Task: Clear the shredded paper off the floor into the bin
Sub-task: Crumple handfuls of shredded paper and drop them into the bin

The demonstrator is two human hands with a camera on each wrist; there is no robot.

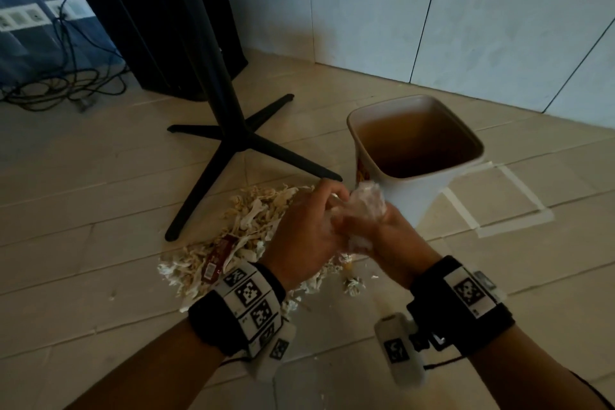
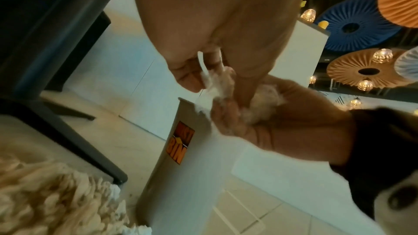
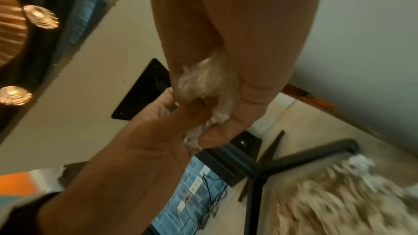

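Note:
A heap of pale shredded paper (image 1: 246,223) lies on the tiled floor, with a red wrapper (image 1: 218,255) in it. My left hand (image 1: 309,226) and right hand (image 1: 386,233) are pressed together above its right edge, and both grip one clump of shreds (image 1: 367,203). The clump is held beside the near left wall of the white bin (image 1: 409,200), below its rim. The bin stands upright with its brown inside showing. The left wrist view shows the clump (image 2: 218,81) squeezed between both hands next to the bin's orange label (image 2: 181,142). The right wrist view shows the same clump (image 3: 203,81).
A black four-legged table base (image 1: 233,143) stands just behind the heap, one leg ending close to the bin. White tape lines (image 1: 512,196) mark the floor around the bin. A pale wall (image 1: 466,27) runs behind it. Loose cables (image 1: 60,86) lie at the far left.

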